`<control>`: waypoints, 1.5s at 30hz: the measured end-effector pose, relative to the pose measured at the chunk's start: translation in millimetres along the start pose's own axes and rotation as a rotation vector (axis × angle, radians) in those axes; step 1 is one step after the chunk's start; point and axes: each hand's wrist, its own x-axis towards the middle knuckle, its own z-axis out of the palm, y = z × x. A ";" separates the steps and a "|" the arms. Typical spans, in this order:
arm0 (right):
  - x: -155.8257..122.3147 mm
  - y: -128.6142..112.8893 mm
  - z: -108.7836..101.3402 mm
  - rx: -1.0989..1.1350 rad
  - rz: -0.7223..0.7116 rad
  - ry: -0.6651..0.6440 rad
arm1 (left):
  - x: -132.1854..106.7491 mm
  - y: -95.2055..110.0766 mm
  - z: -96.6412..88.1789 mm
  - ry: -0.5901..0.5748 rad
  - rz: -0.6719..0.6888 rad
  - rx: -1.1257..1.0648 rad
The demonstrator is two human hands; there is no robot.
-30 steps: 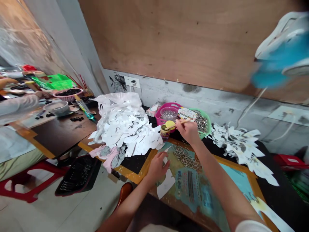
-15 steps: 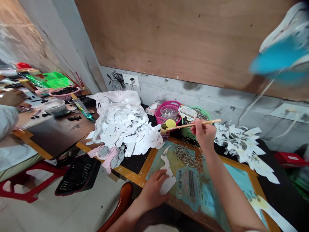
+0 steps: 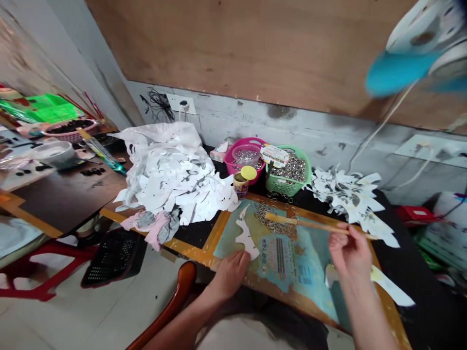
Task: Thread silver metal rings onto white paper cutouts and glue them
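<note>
Right hand (image 3: 350, 257): fingers (image 3: 341, 238) clenched in a pinch around a slim wooden stick (image 3: 314, 224), which is held roughly level above the work surface, its pale yellow end pointing left toward a heap of metal rings (image 3: 273, 218). Left hand (image 3: 229, 274): fingers relaxed and extended, gripping nothing, laid against the lower edge of a white paper cut-out (image 3: 246, 238). The cut-out lies flat on a printed teal-and-ochre board (image 3: 299, 282) with a yellow-taped border, left of the rings. A second white paper piece (image 3: 388, 287) lies beyond the right hand at the board's edge. Along the back of the bench: a small printed tub (image 3: 240, 186) with a yellow lid (image 3: 248, 172) sitting askew on top (whether it is sealed cannot be told), a pink basket (image 3: 241, 158) holding a clear plastic cup (image 3: 246, 158), and a green basket (image 3: 288, 182) filled with metal eyelets. Left of these, a large heap of cut white paper (image 3: 171, 180); to the right, a smaller heap (image 3: 346, 194). Also listed: a black plastic basket (image 3: 113, 250) on the floor and a blurred blue-and-white object (image 3: 408, 53) hanging at the top right.
</note>
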 end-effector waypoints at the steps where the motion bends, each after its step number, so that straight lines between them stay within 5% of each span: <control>1: -6.8 -0.3 -9.0 -0.012 0.004 0.012 | 1.4 2.0 2.9 -0.002 -0.008 -0.007; 6: -35.0 7.2 -33.7 -0.107 0.040 0.022 | 0.4 21.0 8.4 -0.101 0.074 -0.112; 10: -51.5 20.6 -34.0 -0.182 0.031 -0.001 | -0.4 28.6 -7.7 -0.139 0.085 -0.352; 15: -56.2 34.2 -32.0 -0.229 -0.044 0.032 | 38.1 -2.6 -33.0 0.096 0.080 -0.248; 20: -51.6 39.8 -33.7 -0.193 -0.093 0.058 | 100.8 -39.0 -35.5 -0.119 -0.026 -0.041; 23: -53.7 43.9 -32.7 -0.215 -0.086 0.049 | 118.3 -48.4 -24.8 -0.125 -0.097 -0.059; 33: -67.2 68.0 -39.1 -0.454 -0.029 -0.136 | 91.3 -64.9 -1.7 0.034 -0.185 -0.131; 37: -71.0 61.6 -28.2 -0.660 -0.125 -0.309 | 86.4 -66.0 -4.8 0.117 -0.197 0.056; 41: -78.0 47.3 -9.2 -0.871 -0.370 -0.466 | 82.1 -61.9 -10.3 -0.010 -0.094 0.114; 45: -88.1 41.8 -2.5 -0.995 -0.387 -0.557 | 70.2 -57.9 -15.8 -0.089 -0.046 0.065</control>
